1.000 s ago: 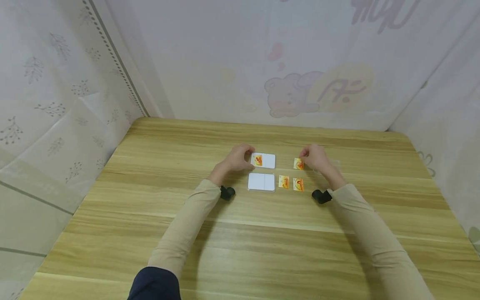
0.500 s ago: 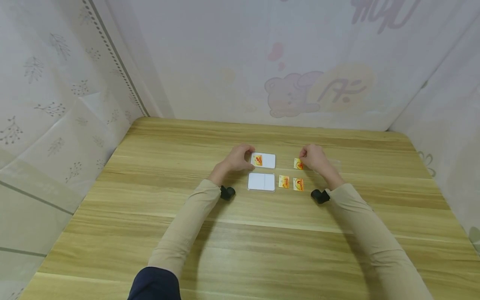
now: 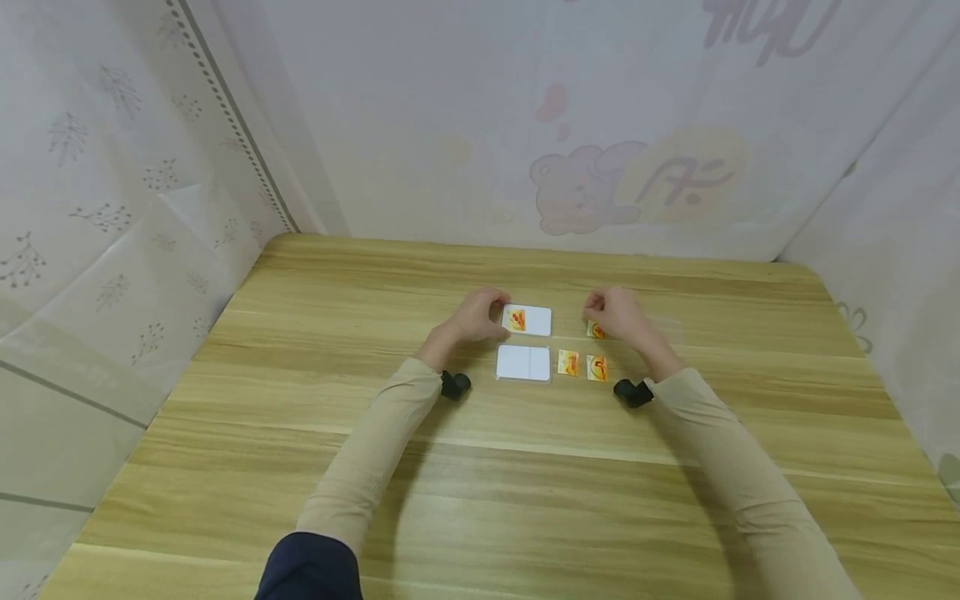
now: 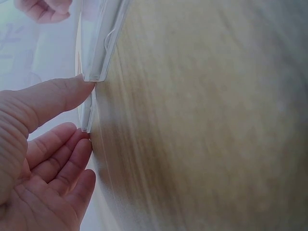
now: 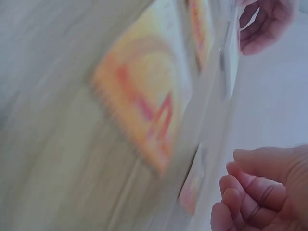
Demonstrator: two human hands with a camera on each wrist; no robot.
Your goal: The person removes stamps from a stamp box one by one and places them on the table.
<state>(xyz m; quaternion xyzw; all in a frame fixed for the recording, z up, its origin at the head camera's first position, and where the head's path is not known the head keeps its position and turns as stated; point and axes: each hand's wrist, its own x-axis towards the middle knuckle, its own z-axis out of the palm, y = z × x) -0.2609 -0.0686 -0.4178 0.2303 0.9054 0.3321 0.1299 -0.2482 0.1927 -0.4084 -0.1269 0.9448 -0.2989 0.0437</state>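
Note:
My left hand (image 3: 478, 317) spans the left end of the far clear-edged white case (image 3: 537, 322), thumb at its near edge and fingers at its far edge. A red-and-yellow stamp (image 3: 517, 320) lies in that case's left half. In the left wrist view its corner (image 4: 86, 118) sits between thumb and fingers. My right hand (image 3: 618, 315) is over another stamp (image 3: 596, 331), partly covering it. The right wrist view has thumb and fingers curled together beside this stamp (image 5: 192, 185), with nothing visible between them.
Nearer me lies a second white case (image 3: 522, 363) with a dividing line. Right of it are two stamps, one with a yellow scene (image 3: 567, 363) and one with a round motif (image 3: 597, 368). A faint transparent sheet (image 3: 667, 329) lies right of my right hand.
My right hand has shifted slightly left, and its fingers now cover the upper part of the stamp beneath. My left hand and the cases have stayed in place.

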